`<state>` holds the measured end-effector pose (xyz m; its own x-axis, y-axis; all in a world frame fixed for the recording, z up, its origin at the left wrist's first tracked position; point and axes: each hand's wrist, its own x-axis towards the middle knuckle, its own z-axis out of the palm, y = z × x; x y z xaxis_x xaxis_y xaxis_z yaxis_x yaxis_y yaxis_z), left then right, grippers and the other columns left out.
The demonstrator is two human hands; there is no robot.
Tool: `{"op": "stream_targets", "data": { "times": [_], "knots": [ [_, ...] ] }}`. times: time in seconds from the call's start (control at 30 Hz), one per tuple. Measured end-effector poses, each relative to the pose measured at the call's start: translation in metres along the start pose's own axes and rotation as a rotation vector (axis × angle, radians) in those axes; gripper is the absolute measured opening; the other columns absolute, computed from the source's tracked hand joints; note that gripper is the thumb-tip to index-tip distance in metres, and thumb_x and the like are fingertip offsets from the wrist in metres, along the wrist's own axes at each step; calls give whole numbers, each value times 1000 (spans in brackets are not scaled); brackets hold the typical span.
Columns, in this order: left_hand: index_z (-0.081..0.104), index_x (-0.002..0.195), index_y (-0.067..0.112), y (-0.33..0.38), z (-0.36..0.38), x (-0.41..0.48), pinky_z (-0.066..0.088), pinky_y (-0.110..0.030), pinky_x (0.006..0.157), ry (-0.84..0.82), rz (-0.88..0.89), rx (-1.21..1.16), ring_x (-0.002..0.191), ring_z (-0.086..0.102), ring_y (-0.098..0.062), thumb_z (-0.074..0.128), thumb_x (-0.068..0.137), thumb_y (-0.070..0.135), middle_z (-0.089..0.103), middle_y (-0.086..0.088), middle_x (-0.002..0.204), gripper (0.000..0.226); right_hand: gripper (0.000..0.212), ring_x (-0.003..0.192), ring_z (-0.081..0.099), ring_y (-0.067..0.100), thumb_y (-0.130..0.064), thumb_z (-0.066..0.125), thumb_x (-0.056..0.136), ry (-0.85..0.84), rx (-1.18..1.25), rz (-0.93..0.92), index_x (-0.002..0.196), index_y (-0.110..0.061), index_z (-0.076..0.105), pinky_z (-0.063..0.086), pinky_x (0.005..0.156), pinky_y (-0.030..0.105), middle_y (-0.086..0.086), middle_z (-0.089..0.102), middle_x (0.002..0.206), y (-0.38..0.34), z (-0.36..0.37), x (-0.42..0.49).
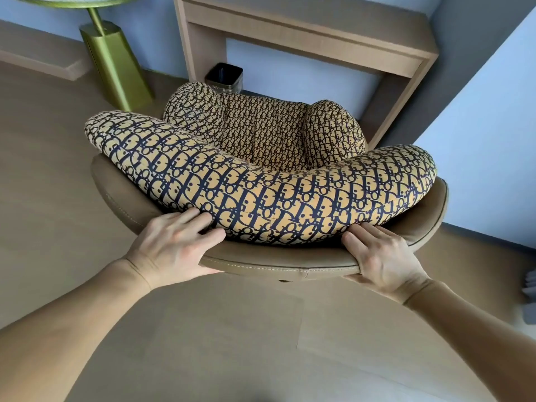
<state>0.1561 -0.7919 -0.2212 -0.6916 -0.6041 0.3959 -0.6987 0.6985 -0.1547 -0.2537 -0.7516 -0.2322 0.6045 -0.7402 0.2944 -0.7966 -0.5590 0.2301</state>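
Beige floor (58, 169) carries round tan leather armchair (290, 262) w/ navy-and-yellow monogram cushions, seat facing light-wood counter (304, 27). Green-gold metal pedestal (113, 68) stands at chair's left, small black bin (224, 76) just beyond it. L hand (174, 245) & R hand (380, 256) grip backrest rim. Fingers (191, 216) are hooked over it, tips against cushion edge.

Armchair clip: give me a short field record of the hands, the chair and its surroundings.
view: head camera, from behind the armchair
left hand: grips the tan back rim
right hand: grips the same rim
cushion: patterned, lines back and seat
ahead: wooden desk, black bin beneath it
far left: gold side table
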Motion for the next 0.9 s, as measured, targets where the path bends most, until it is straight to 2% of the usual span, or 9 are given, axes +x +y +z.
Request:
{"op": "stream_targets", "data": {
  "times": [0.37, 0.47, 0.53, 0.57, 0.7, 0.9],
  "knots": [
    [47, 91, 19, -82, 51, 87, 48, -34, 50, 21, 27, 12, 69, 55, -26, 82, 66, 74, 54, -4, 77, 70, 53, 73, 54, 25, -64, 61, 86, 8, 5, 34, 99, -15, 48, 55, 63, 36, 1, 54, 87, 79, 47, 85],
    [45, 90, 19, -108, 65, 110, 48, -34, 50, 30, 33, 10, 68, 55, -27, 82, 66, 74, 53, -4, 76, 70, 65, 73, 52, 23, -60, 82, 71, -3, -21, 38, 100, -14, 48, 57, 62, 36, 2, 55, 86, 96, 59, 111],
    [47, 89, 18, -126, 76, 124, 50, -35, 49, 29, 31, 16, 68, 56, -28, 82, 66, 73, 54, -4, 77, 69, 71, 72, 52, 23, -58, 89, 63, -3, -21, 45, 100, -14, 47, 55, 61, 35, 2, 54, 86, 109, 69, 130],
    [49, 89, 18, -133, 80, 131, 50, -36, 49, 28, 31, 20, 68, 56, -28, 82, 66, 73, 54, -5, 77, 69, 69, 73, 52, 23, -59, 87, 66, 3, -22, 42, 99, -14, 47, 55, 61, 35, 2, 54, 86, 115, 73, 137],
    [53, 88, 17, -159, 99, 162, 50, -36, 49, 9, 22, 33, 69, 56, -27, 83, 64, 72, 55, -5, 78, 68, 56, 73, 55, 25, -65, 58, 79, -12, -21, 32, 100, -14, 46, 56, 61, 36, 2, 56, 87, 145, 90, 165],
    [48, 91, 18, -184, 121, 194, 49, -36, 52, 24, 34, 41, 70, 55, -28, 81, 68, 72, 53, -4, 79, 67, 54, 72, 56, 28, -65, 53, 84, -4, 18, 82, 99, -13, 47, 55, 60, 38, 5, 57, 85, 171, 103, 193]
  ]
}}
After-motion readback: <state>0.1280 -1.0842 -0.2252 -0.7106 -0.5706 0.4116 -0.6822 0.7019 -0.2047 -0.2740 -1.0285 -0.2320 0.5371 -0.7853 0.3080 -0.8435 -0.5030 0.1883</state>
